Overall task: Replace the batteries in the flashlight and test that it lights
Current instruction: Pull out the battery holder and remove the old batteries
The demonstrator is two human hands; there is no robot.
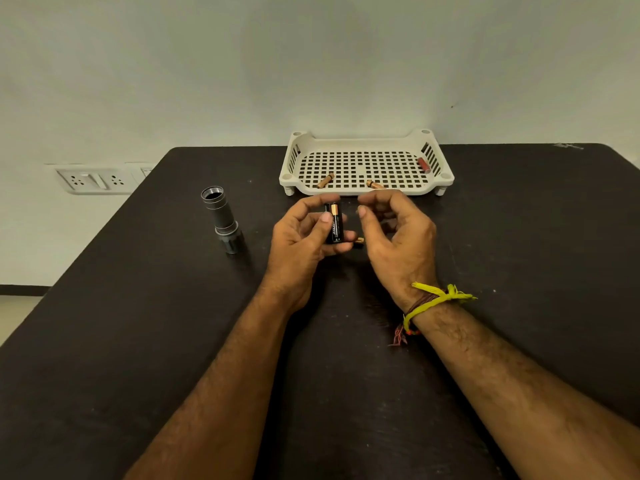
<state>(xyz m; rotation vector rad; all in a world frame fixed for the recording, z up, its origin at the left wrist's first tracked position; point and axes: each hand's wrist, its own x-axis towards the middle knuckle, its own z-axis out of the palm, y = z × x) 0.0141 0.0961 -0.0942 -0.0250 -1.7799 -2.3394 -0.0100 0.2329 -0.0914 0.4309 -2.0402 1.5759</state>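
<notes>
Flashlight (223,220) upright nr table (104,341) left edge, open | L hand (304,237) grips batteries (335,223) | R hand (398,233) curled, empty

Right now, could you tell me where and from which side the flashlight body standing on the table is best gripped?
Grip the flashlight body around its smooth middle barrel, coming from its right side, where the left hand is nearest. It stands upright on its wider head, open threaded end up, so a sideways wrap should keep it steady.

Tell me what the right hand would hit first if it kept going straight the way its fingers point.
Probably the battery held in the left hand: the right hand has its fingers curled toward it, though depth is unclear.
</notes>
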